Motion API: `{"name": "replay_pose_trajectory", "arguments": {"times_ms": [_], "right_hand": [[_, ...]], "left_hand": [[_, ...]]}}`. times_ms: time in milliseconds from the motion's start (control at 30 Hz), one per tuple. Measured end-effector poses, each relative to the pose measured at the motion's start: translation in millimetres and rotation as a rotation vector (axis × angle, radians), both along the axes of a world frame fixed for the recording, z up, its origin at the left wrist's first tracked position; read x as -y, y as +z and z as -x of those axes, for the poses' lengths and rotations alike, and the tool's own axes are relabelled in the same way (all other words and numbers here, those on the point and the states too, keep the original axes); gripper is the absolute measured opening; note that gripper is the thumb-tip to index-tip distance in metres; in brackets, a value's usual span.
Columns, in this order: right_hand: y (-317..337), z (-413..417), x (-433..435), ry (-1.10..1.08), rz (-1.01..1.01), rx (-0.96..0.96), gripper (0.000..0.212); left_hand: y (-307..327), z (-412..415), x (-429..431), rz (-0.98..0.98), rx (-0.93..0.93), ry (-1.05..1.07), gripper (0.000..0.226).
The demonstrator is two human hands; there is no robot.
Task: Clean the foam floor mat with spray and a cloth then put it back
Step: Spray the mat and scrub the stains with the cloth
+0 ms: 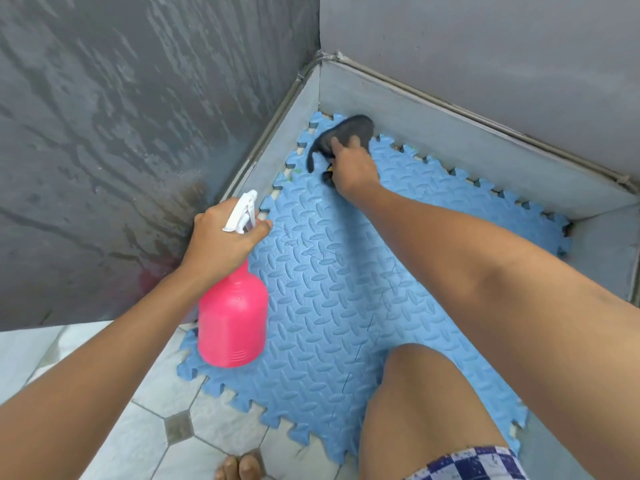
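Note:
A blue foam floor mat (332,306) with jigsaw edges lies flat in a grey corner. My left hand (221,237) grips the neck and white trigger of a pink spray bottle (233,323), held above the mat's left edge with the nozzle toward the far corner. My right hand (353,168) holds a dark grey cloth (346,131) down on the mat's far corner, my arm stretched across the mat.
Grey walls (138,116) rise on the left and back, the left one streaked wet. A low grey ledge (450,133) borders the mat at the back and right. My right knee (415,393) rests over the mat. Pale floor tiles (156,427) lie at the near left, with toes at the bottom edge.

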State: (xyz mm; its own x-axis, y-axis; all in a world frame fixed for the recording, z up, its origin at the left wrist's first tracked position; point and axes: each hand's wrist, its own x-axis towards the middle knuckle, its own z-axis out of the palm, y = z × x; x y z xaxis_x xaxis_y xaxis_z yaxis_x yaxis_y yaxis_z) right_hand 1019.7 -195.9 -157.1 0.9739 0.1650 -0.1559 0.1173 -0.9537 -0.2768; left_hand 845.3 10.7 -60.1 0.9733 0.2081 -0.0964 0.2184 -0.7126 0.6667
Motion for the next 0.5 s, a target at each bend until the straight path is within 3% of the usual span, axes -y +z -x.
{"name": "replay_pose_trajectory", "arguments": {"times_ms": [167,333,400,500], "right_hand": [[-3.8,57.0,-50.8,0.352,-0.085,0.035,0.041],[-5.8,115.1,20.8,0.992,-0.11,-0.014,0.041],[-2.9,100.6,54.8,0.936,-0.069,0.031,0.041],[1.8,58.5,91.8,0.46,-0.014,0.06,0.044]], "left_hand": [[-0.7,2.2,-1.2,0.012,-0.01,-0.017,0.037],[6.3,0.1,5.8,0.038,-0.015,0.018,0.039],[8.0,0.6,6.5,0.04,-0.027,0.015,0.038],[6.4,2.8,2.7,0.041,-0.037,0.002,0.036]]}}
